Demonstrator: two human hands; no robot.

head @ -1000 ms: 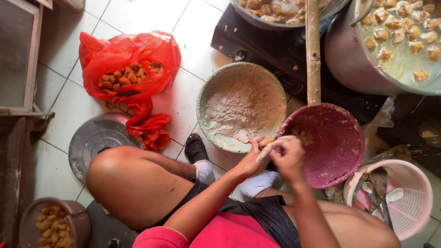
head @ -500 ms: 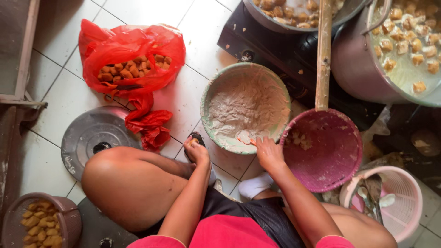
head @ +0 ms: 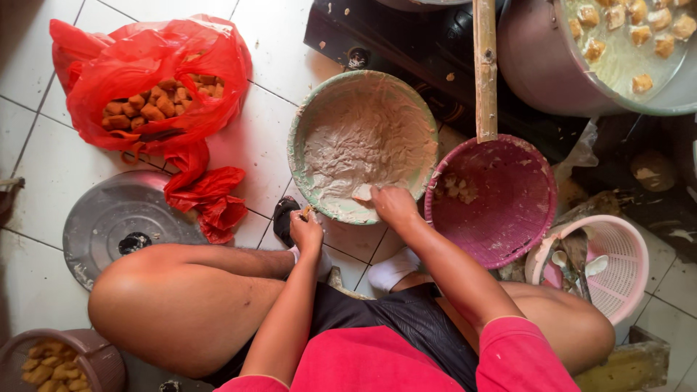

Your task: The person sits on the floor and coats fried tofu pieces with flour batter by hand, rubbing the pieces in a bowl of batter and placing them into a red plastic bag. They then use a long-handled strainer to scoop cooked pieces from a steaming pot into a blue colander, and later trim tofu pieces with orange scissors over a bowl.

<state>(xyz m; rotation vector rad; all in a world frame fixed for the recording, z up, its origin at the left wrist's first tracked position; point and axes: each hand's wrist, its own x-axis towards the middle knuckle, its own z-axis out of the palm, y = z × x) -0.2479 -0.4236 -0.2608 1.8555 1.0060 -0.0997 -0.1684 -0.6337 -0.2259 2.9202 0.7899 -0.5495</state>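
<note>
Red sleeves at the bottom of the frame are yours, and your bare knees spread left and right. Your left hand (head: 307,231) is at center, fingers closed on a small brown piece (head: 306,213), just below the rim of the green bowl (head: 298,141). Your right hand (head: 393,205) is a bit to the right and apart from the left; it reaches over the bowl's lower rim, fingertips in the pale paste (head: 359,149), pinching a small lump of it (head: 361,192).

Brown tub (head: 94,357) w/ fried pieces sits in the bottom left corner. Grey round lid (head: 109,218) lies on the white tiles at left, near your knee. Pink basket (head: 628,265) w/ spoons is at lower right.

Right of the green bowl, touching it, is the dark pink colander (head: 508,210) w/ a few pieces inside. A bamboo stick (head: 485,69) stands from its upper rim to the top edge. Red plastic bag (head: 145,80) w/ brown fried pieces is at upper left. Big pot (head: 537,58) w/ pieces in liquid is at upper right.
</note>
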